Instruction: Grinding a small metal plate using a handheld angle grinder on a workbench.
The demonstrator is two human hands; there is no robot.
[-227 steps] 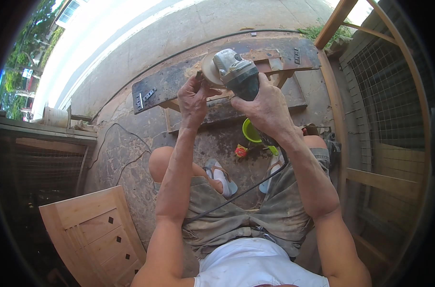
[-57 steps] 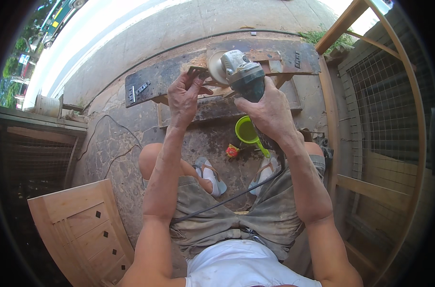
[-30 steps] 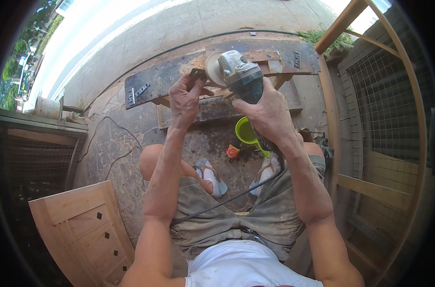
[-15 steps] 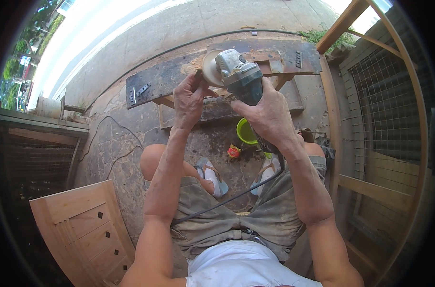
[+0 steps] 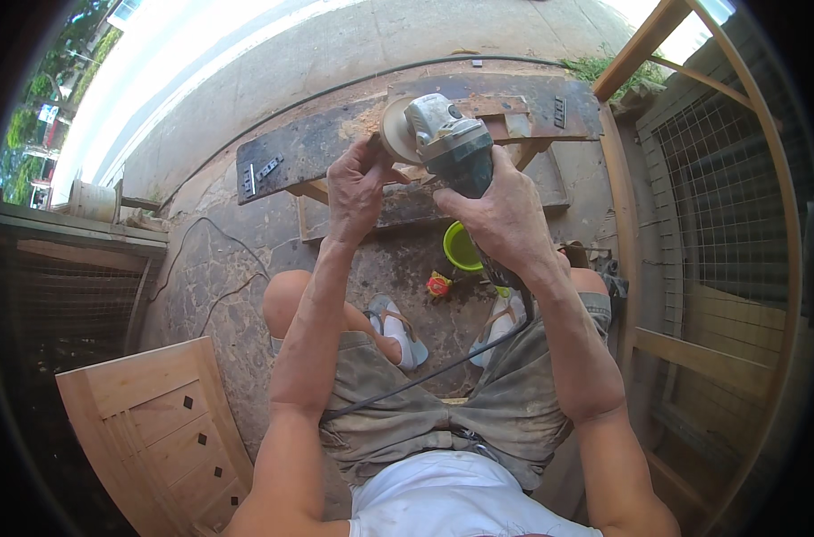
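My right hand (image 5: 501, 219) is wrapped round the dark teal body of an angle grinder (image 5: 461, 148), held up over the bench. The grinder's head is grey, and a pale round disc (image 5: 396, 131) sits on its left side. Its black cord (image 5: 425, 371) hangs down and runs across my lap. My left hand (image 5: 355, 188) is closed with fingertips pinched together, right against the left edge of the disc. Between those fingers a small dark piece (image 5: 374, 140) shows; its kind is hard to make out.
Behind the grinder stands a low, dark-stained wooden bench (image 5: 308, 143), with small dark slotted pieces (image 5: 267, 167) at its left end. A lime-green bucket (image 5: 461, 246) and a small red-yellow object (image 5: 438, 285) are on the floor. A wooden panel (image 5: 161, 421) leans lower left; a wooden frame (image 5: 626, 268) stands right.
Almost nothing differs: my left hand and the grinder have shifted very slightly to the right. Both grips are the same.
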